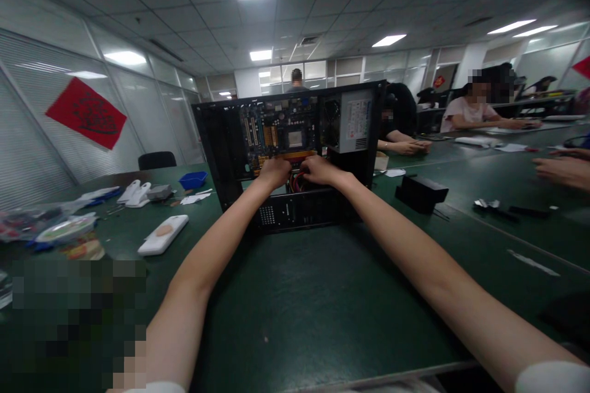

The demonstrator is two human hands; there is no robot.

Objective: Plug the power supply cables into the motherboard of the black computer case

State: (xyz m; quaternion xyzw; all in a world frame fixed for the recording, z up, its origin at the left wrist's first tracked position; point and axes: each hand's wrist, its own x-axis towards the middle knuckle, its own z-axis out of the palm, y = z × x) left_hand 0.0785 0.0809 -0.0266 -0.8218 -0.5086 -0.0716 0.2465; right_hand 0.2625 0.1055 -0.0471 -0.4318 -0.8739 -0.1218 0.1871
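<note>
A green surface point(295, 295) spreads across the foreground and off to both sides. At its far right sit a person in a pale top point(465, 112) and, nearer the middle, a person in dark clothing point(402, 107), forearm on the surface.

The black computer case point(313, 214) stands upright on the surface, straight ahead of the wearer, its open side facing them. Inside, a circuit board point(281, 126) covers much of the back wall, with a pale square chip near its middle. A grey power unit point(356, 123) sits in the upper right corner of the case, a label on its face.

Both arms reach into the case. The left hand point(276, 171) is at the lower edge of the board, its fingers curled. The right hand point(318, 169) is just beside it, fingers bent too, by a reddish-orange strip point(304, 156) along the board's lower part. The fingertips are hidden or too small to make out, so whether either hand grips anything I cannot tell. Coloured wires point(298, 182) bunch between and below the hands, close to the right one.

Right of the case lies a black box point(420, 191). To the left are a white block point(163, 236) and, farther back, a blue tray point(192, 180). The smallest is a tan disc point(163, 230) resting on the white block.
</note>
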